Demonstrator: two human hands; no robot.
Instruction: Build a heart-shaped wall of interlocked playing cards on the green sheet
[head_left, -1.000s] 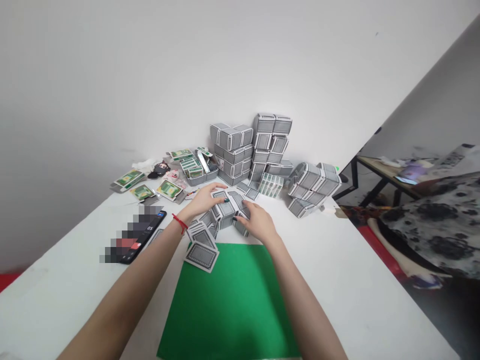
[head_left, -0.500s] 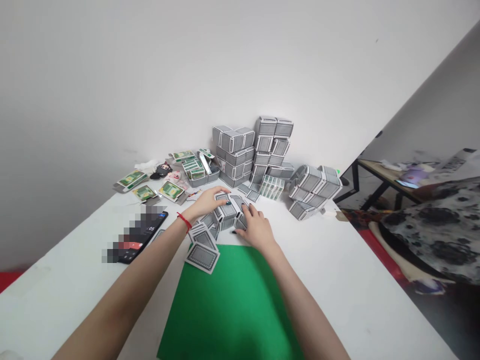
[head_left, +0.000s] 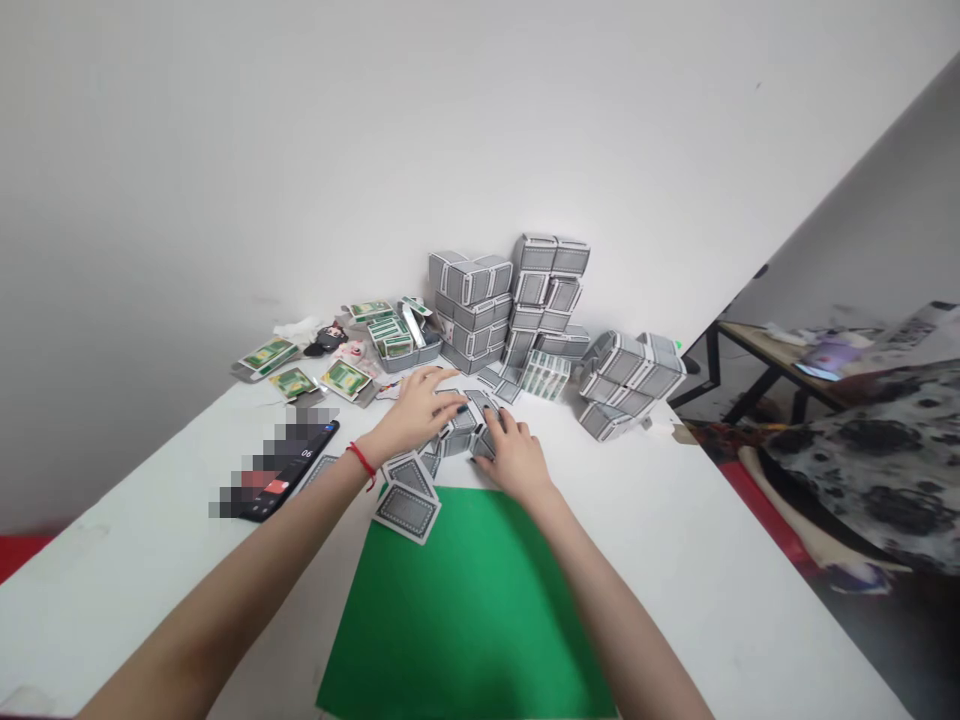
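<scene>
Small blocks of folded playing cards [head_left: 456,440] with grey patterned backs sit on the white table, between my two hands. My left hand [head_left: 420,410], a red string on its wrist, reaches over the left block with its fingers stretched out and apart. Part of that block is hidden beneath it. My right hand [head_left: 519,458] holds the right side of the cards, fingers on top and thumb at the near edge. Loose playing cards [head_left: 407,510] overlap near my left wrist, partly on a green mat [head_left: 465,610].
Tall stacks of card blocks [head_left: 472,310] stand against the wall, with another group [head_left: 630,375] farther right. A green-and-white card pack [head_left: 546,374] sits between them. Opened green card boxes [head_left: 345,378] lie left. A phone [head_left: 289,480] rests beside my left forearm.
My left hand has shifted slightly left and lifted its fingers off the left block, spreading them. My right hand keeps its place on the cards. The view has shifted slightly.
</scene>
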